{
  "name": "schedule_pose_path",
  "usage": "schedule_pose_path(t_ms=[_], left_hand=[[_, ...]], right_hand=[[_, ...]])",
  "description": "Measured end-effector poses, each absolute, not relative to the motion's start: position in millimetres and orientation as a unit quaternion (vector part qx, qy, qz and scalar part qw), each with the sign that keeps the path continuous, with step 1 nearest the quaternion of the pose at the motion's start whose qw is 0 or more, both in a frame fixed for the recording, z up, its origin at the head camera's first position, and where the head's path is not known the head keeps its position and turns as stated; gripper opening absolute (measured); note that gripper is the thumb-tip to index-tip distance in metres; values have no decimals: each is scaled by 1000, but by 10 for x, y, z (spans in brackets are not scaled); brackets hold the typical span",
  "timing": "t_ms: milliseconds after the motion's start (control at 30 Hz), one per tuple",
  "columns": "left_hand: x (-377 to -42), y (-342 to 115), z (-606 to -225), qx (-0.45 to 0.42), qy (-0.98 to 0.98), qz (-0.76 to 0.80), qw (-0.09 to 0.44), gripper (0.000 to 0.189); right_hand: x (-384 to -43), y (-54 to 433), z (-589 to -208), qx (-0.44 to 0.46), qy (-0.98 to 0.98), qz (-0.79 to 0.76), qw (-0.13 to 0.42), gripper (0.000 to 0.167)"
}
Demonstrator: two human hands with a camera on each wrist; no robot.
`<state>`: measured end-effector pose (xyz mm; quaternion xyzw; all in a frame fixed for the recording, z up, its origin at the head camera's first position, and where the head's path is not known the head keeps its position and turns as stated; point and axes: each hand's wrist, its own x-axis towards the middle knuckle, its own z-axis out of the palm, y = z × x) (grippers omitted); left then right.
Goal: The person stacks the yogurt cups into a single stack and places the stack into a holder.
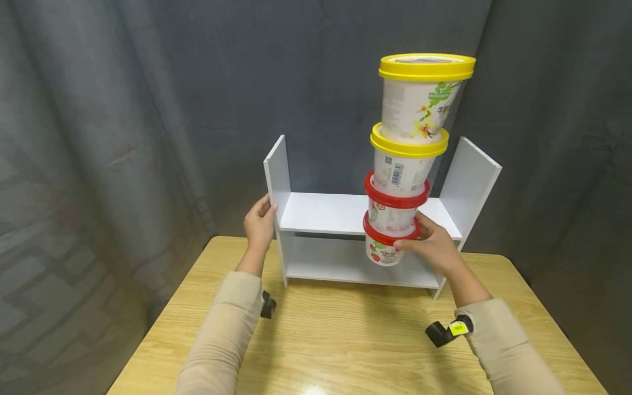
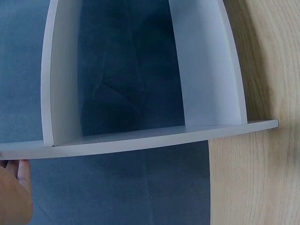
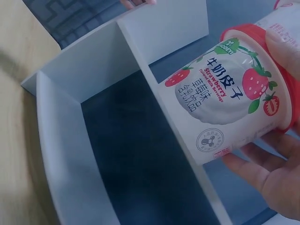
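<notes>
My right hand (image 1: 433, 247) grips the lowest tub (image 1: 383, 251) of an upright stack, its thumb and fingers around the red rim. That tub (image 3: 220, 89) shows strawberries on its side in the right wrist view. Above it stand another red-lidded tub (image 1: 391, 216), a yellow-lidded tub (image 1: 402, 170) and, on top, a larger yellow-lidded tub (image 1: 419, 104). The stack is in front of a white two-tier shelf (image 1: 323, 213); whether its base touches the shelf I cannot tell. My left hand (image 1: 259, 224) touches the outer face of the shelf's left side panel (image 2: 140, 140), fingers toward the back.
The shelf's lower board (image 1: 340, 262) lies close above the wooden table (image 1: 321, 334). Its right side panel (image 1: 469, 186) rises beside the stack. Grey curtains (image 1: 222, 99) hang behind and on both sides. A small black camera (image 1: 444, 333) sits on the right wrist.
</notes>
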<state>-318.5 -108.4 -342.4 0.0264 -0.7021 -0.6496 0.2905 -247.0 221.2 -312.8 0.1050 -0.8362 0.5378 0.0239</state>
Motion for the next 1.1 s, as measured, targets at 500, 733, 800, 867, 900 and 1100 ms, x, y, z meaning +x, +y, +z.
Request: schedule_pose_path(t_ms=[500, 733, 800, 867, 900, 1100], left_hand=[[-3216, -1083, -3462, 23, -701, -652, 287, 33], [-3193, -1078, -3461, 20, -701, -652, 288, 33], [-3184, -1079, -3460, 19, -700, -655, 286, 33], [-3179, -1084, -3462, 18, -699, -656, 284, 33], [-3176, -1086, -3463, 17, -699, -657, 283, 33], [-3169, -1091, -3468, 25, -704, -655, 272, 33]], right_hand=[[-2933, 2083, -3021, 84, -821, 565, 16, 91], [-3053, 2035, -3053, 71, -816, 573, 27, 92], [-3085, 2026, -3061, 66, -820, 568, 31, 94], [-3118, 2017, -3071, 66, -823, 562, 36, 95], [-3128, 2007, -3074, 62, -824, 562, 36, 95], [-3200, 1963, -3114, 45, -819, 572, 33, 95]])
